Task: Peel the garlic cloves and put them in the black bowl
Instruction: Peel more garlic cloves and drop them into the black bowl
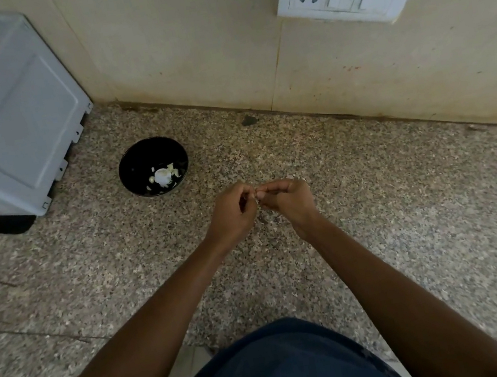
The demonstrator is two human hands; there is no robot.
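Left grip, right grip pinch garlic clove; black bowl near, counter bare rightward

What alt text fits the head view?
Two hands, left hand and right hand, pinch a small garlic clove together above a speckled counter. A black bowl holding garlic pieces sits to their left.

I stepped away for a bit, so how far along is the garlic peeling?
Partly done: the black bowl already holds pale garlic pieces. In hand: the left hand and right hand pinch something tiny together, too hidden to identify. How much is left can't be told; no loose garlic shows on the counter.
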